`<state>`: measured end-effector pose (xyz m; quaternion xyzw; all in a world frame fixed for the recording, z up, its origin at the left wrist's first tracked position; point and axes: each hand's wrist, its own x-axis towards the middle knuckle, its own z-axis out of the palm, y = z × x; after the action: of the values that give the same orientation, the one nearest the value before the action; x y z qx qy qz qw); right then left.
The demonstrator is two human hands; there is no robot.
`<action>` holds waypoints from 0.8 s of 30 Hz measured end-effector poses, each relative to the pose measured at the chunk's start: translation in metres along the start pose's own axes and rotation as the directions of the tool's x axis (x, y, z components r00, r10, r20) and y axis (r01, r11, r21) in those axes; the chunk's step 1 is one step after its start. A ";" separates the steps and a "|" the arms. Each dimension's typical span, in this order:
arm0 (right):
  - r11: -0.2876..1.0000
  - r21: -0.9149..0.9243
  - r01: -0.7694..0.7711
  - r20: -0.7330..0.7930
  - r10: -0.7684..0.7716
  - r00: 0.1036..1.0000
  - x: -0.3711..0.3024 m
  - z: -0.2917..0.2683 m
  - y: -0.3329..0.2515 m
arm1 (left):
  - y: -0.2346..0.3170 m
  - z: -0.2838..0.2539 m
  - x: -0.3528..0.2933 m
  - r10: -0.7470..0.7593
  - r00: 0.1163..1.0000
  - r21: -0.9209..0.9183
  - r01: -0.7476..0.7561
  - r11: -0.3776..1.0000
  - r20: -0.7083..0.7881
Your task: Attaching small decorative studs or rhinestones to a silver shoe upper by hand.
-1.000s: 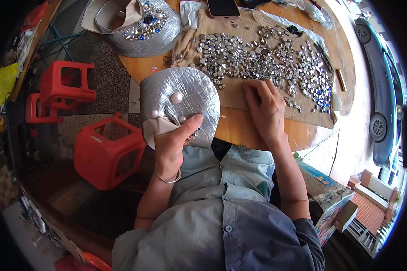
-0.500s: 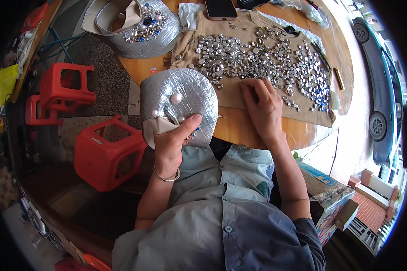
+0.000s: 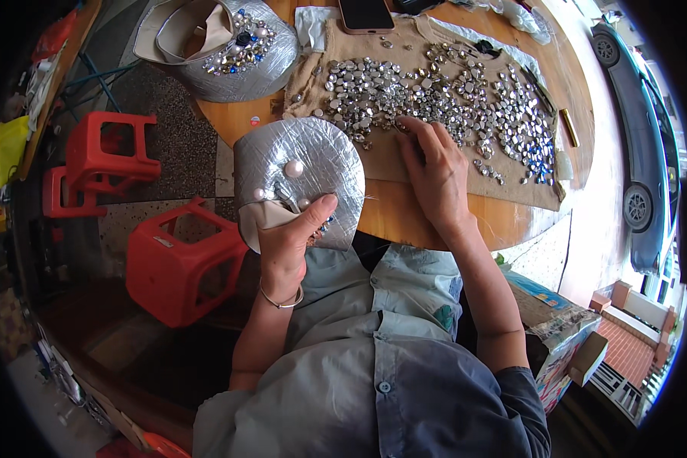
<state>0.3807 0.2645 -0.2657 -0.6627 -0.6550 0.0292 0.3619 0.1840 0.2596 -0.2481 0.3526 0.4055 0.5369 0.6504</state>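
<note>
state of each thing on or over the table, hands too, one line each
left hand: closed on the silver piece
silver piece: held up, partly decorated
right hand: fingers bent at the gems' near edge, grip unclear
gems: loose, spread out
tan knit cloth: laid out under gems
second silver piece: on table, gem cluster attached
phone: lying flat, screen dark

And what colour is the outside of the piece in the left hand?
The piece is shiny, crinkled silver outside, best seen in the head view.
</note>
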 end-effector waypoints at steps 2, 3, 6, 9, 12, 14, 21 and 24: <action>1.000 -0.015 -0.010 0.006 0.010 1.000 -0.001 -0.003 -0.001 | 0.002 0.002 -0.003 -0.001 1.000 -0.009 0.001 1.000 0.004; 0.999 -0.032 0.022 0.025 -0.021 0.999 -0.002 -0.003 0.000 | 0.003 0.002 -0.004 -0.004 1.000 -0.018 0.004 1.000 0.006; 0.998 -0.020 0.053 0.071 -0.052 0.996 -0.005 -0.013 -0.009 | 0.010 0.001 -0.013 0.011 1.000 -0.001 -0.011 1.000 0.001; 0.989 0.136 0.066 0.050 -0.073 0.996 -0.015 -0.032 -0.043 | 0.026 0.003 -0.026 -0.002 1.000 0.001 0.002 1.000 0.000; 0.966 0.239 0.102 0.097 -0.128 0.987 -0.038 -0.067 -0.094 | 0.039 -0.001 -0.042 -0.056 0.995 -0.034 0.059 0.998 0.079; 0.971 0.185 0.154 0.190 -0.189 0.964 -0.055 -0.082 -0.110 | 0.050 0.003 -0.061 -0.024 0.995 -0.056 0.030 0.998 0.101; 0.927 0.192 0.321 0.090 -0.343 0.935 -0.098 -0.119 -0.137 | 0.070 0.013 -0.129 0.063 0.990 -0.029 -0.059 0.998 0.127; 0.942 0.231 0.245 0.052 -0.264 0.963 -0.121 -0.139 -0.152 | 0.079 0.022 -0.160 0.110 0.989 -0.062 -0.105 0.993 0.098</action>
<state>0.3065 0.0776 -0.1375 -0.5261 -0.7421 0.0825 0.4071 0.1561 0.1155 -0.1444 0.3821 0.3369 0.5640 0.6499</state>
